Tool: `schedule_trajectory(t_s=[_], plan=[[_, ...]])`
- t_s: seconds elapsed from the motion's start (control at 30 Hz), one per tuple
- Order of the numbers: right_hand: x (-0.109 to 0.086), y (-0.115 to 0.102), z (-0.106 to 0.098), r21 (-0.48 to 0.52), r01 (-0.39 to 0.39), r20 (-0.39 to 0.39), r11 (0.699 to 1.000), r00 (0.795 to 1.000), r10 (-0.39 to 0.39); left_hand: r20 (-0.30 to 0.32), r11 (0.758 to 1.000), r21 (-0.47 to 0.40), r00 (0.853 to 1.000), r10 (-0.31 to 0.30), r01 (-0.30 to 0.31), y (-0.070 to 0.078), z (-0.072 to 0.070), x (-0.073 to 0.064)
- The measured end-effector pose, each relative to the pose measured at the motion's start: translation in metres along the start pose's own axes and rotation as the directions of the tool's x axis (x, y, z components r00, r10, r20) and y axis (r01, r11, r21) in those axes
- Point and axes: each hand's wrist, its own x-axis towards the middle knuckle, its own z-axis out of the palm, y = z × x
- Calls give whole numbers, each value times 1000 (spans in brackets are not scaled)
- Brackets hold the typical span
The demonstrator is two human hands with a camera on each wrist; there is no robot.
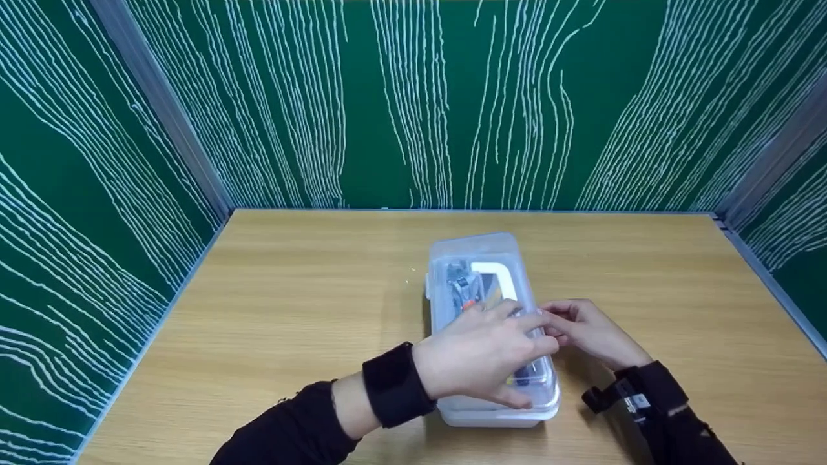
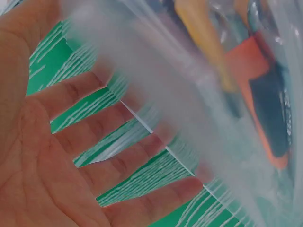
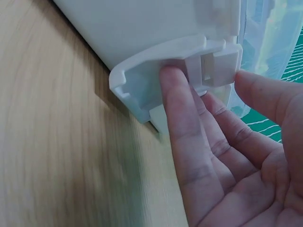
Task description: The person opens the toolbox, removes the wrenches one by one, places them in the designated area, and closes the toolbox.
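A clear-lidded plastic box (image 1: 478,248) with a white base stands on the table. Through its lid show a white bent piece, an orange-and-black item (image 2: 265,94) and a yellow strip (image 2: 203,38). My left hand (image 1: 488,352) lies across the lid from above, fingers spread and fairly straight. On the box's right side, a white latch (image 3: 161,66) is swung out from the wall. My right hand (image 3: 227,156) pinches this latch, forefinger inside its flap and thumb at its hinge end. From the head view the latch is hidden behind the fingers.
The wooden table (image 1: 310,278) spreads around the box. Green panels (image 1: 362,129) with white wavy lines stand along the back and sides. Another latch (image 1: 427,286) sits on the box's left side. A wrist camera (image 1: 601,399) juts out from the right sleeve.
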Motion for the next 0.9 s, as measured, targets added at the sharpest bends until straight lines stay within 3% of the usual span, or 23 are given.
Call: schedule_trajectory(t_s=[0.37, 0.53, 0.9], plan=[[1, 0, 1, -48, -40, -69, 998, 997, 37, -79, 997, -81, 997, -5, -2, -5, 4, -14], [1, 1, 1, -38, -25, -62, 999, 998, 22, -159, 1000, -13, 987, -30, 28, 0, 8, -20], [2, 3, 2, -42, 25, -54, 999, 998, -28, -188, 980, 145, 977, -105, 133, 13, 14, -24]])
